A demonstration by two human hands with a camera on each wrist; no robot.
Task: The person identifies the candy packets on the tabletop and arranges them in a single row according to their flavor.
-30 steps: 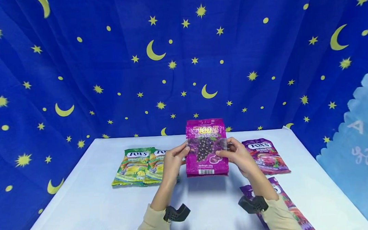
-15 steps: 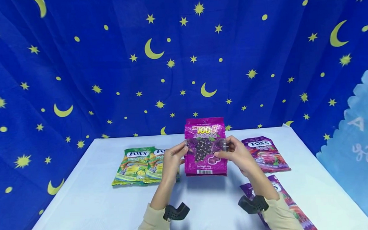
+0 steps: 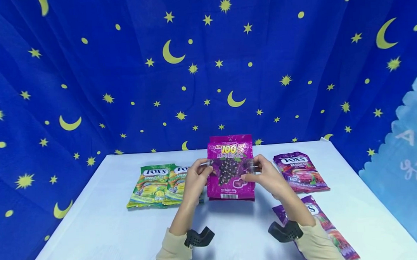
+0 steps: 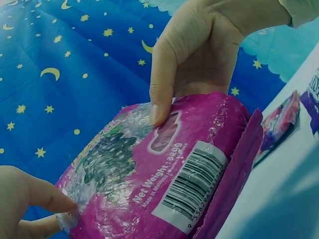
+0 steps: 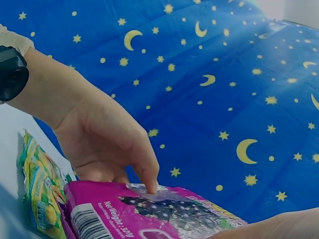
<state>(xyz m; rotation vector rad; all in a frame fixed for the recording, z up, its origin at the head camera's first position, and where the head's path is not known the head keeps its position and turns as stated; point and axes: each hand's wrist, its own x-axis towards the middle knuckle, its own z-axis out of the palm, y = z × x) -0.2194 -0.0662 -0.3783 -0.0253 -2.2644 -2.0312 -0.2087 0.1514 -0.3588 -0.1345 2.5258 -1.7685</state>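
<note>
A magenta candy bag (image 3: 228, 187) with a "100" logo and dark berries printed on it is held up near the table's middle, its front toward me. My left hand (image 3: 196, 181) pinches its left edge, thumb in front and fingers behind. On the opposite edge, my right hand (image 3: 269, 178) grips it the same way, thumb across the front. In the left wrist view the bag (image 4: 164, 164) shows its barcode and net weight print. The right wrist view has the left hand (image 5: 122, 134) on the bag's far edge.
Two green and yellow Fox's bags (image 3: 155, 186) overlap at left. A purple Fox's Berries bag (image 3: 301, 172) lies at right. Another purple bag (image 3: 333, 229) lies partly under the right forearm. A blue star-patterned cloth (image 3: 205, 68) hangs behind the white table (image 3: 104, 235).
The candy bag has tilted slightly, its logo showing more plainly, and has shifted a little left. Both hands keep their grip. The head view has shifted slightly.
</note>
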